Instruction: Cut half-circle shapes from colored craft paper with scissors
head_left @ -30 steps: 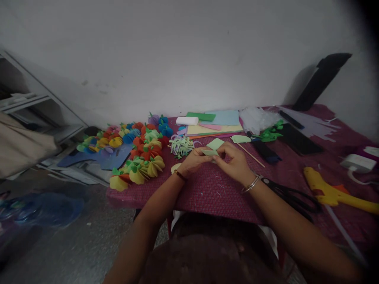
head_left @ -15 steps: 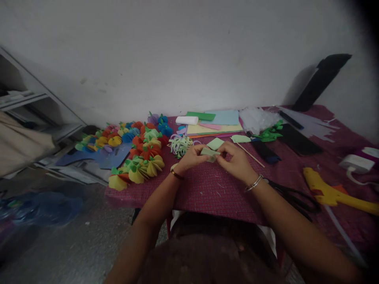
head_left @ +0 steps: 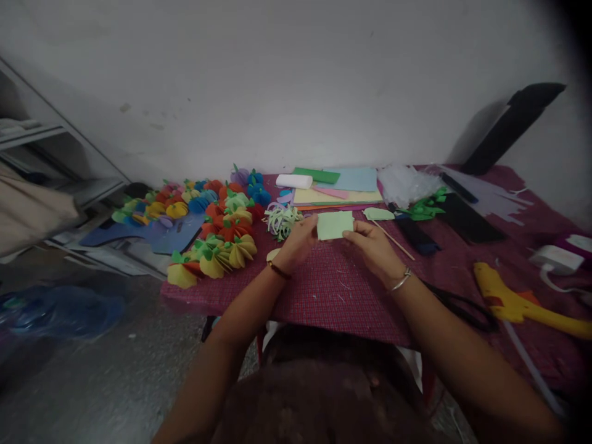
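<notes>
A small light green rectangular piece [head_left: 335, 225], like felt or craft paper, is held up flat over the table. My left hand [head_left: 298, 242] pinches its left edge, fingers mostly behind it. At the lower right corner my right hand [head_left: 374, 245] grips it, thumb in front. Close behind my left hand lies a heap of curled pale green and lilac strips [head_left: 281, 220]. A pale green cut piece [head_left: 379, 214] and a thin wooden stick [head_left: 393, 239] lie just beyond my right hand.
Many colourful pumpkin-like shapes [head_left: 235, 231] crowd the left side. Coloured sheets [head_left: 342, 196] and a white roll [head_left: 294, 180] lie at the back. Green leafy pieces [head_left: 423, 206], black scissors [head_left: 462, 306], a yellow glue gun [head_left: 499, 293] and a white adapter [head_left: 557, 259] are at right.
The light green piece was bent and seen nearly edge-on between my fingers; now it is opened flat, its face towards me. My hands have moved slightly apart, and the view has shifted a little.
</notes>
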{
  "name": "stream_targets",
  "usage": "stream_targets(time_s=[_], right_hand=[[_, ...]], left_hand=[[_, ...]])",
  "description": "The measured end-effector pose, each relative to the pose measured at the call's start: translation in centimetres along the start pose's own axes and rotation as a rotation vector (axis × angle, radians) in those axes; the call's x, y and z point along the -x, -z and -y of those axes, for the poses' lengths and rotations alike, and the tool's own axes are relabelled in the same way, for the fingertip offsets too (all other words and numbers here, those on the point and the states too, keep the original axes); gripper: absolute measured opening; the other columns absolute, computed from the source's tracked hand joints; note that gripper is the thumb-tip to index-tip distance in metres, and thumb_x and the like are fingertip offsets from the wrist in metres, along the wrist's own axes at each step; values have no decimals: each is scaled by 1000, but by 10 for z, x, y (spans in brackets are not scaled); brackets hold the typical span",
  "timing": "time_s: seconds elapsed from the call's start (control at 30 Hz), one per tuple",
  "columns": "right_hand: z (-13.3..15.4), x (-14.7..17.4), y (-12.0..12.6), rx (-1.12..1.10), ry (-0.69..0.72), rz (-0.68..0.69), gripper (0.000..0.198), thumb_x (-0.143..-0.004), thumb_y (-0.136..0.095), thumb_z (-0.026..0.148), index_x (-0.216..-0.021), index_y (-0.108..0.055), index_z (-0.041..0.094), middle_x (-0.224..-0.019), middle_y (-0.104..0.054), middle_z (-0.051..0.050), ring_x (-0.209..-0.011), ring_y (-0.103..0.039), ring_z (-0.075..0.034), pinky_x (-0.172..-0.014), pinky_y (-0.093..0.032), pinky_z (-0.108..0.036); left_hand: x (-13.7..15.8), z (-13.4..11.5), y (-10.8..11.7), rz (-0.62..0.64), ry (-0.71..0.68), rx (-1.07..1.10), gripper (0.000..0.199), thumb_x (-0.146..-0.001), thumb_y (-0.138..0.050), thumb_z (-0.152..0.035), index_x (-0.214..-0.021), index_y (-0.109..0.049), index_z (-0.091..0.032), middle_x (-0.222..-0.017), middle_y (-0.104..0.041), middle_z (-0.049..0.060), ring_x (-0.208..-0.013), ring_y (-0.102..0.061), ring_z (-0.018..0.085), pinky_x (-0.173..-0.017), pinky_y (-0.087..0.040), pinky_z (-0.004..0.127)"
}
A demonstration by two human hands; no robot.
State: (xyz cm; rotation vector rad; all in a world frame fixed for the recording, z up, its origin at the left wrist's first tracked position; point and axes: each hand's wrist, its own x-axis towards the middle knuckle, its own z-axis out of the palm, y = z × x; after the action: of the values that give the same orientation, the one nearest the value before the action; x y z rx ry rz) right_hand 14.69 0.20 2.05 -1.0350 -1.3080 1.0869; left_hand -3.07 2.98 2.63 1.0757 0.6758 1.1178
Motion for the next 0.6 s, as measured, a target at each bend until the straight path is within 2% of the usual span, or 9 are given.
stream_targets(time_s=[0.07, 0.13, 0.23, 0.3, 0.4, 0.6], right_hand=[[-3, -2, -1, -103, -19, -40, 26, -67, -73, 38, -61, -55, 21, -61, -54, 3, -59, -46, -13, -61, -36, -28], [-7, -3, -2, -166, -26, -67, 26, -66, -75, 39, -62, -56, 21, -60, -54, 4, -59, -47, -12, -61, -38, -28], [-11, -4, -4, -197, -40, -85, 28, -66, -77, 40, -64, -57, 21, -60, -54, 4, -59, -47, -12, -60, -39, -27], [-13, -4, -7, -219, -53, -96, 29, -65, -79, 42, -65, -59, 21, -60, -56, 4, -58, -47, -12, -59, -39, -27], [-13, -3, -11, -269, -88, -97, 32, -62, -82, 43, -65, -60, 21, -61, -57, 4, -58, -47, -11, -58, -40, -26], [-13, -2, -14, -334, -124, -71, 32, -59, -83, 40, -66, -59, 21, -63, -57, 4, -58, -47, -11, -59, -39, -26]], left_hand=[[2, 4, -6, 41, 5, 155, 60, -70, -70, -73, -92, -68, -18, -90, -73, 8, -85, -66, 20, -71, -51, 30], [4, 10, -14, 19, -6, 206, 58, -67, -75, -69, -95, -68, -19, -93, -74, 7, -87, -67, 20, -75, -51, 31], [5, 22, -27, -116, -83, 146, 48, -60, -87, -48, -92, -67, -19, -88, -72, 3, -76, -63, 14, -74, -49, 29], [3, 28, -35, -197, -149, 74, 43, -58, -89, -39, -88, -67, -18, -85, -71, 1, -74, -60, 12, -76, -48, 28], [1, 31, -41, -272, -202, -23, 35, -60, -87, -33, -84, -69, -17, -83, -72, 2, -77, -61, 14, -79, -49, 29], [-2, 30, -38, -301, -223, -84, 25, -67, -83, -33, -79, -69, -16, -77, -71, 1, -74, -60, 14, -76, -49, 29]])
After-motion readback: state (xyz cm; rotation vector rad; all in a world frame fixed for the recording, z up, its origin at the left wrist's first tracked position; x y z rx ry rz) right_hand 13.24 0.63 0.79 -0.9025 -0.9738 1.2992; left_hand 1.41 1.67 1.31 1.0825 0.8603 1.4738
